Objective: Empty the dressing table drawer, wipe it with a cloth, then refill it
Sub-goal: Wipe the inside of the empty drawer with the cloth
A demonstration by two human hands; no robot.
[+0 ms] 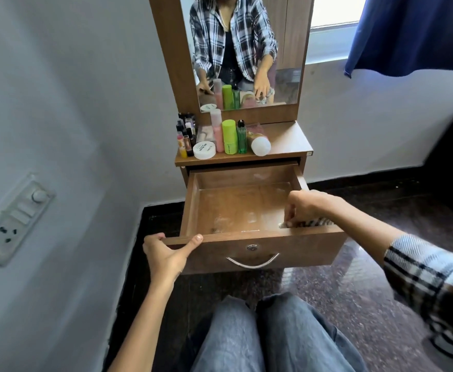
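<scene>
The wooden dressing table drawer (192,205) stands pulled out, its dusty bottom almost bare. My left hand (166,255) grips the left corner of the drawer front, thumb along the top edge. My right hand (307,206) reaches into the front right corner, and its fingers pinch a black-and-white striped item (312,223) lying against the front wall. I cannot tell what that item is. On the tabletop (287,140) stand a white jar (204,150), a pink bottle (217,130), a green tube (229,136), a green glass bottle (241,138), several lipsticks (185,135) and a white-capped bottle (260,145) lying on its side.
A mirror (247,49) rises behind the tabletop. A wall with a switchboard (13,218) is close on the left. My knees in jeans (268,334) are just below the drawer front with its metal handle (252,263). A blue curtain (413,33) hangs at the upper right.
</scene>
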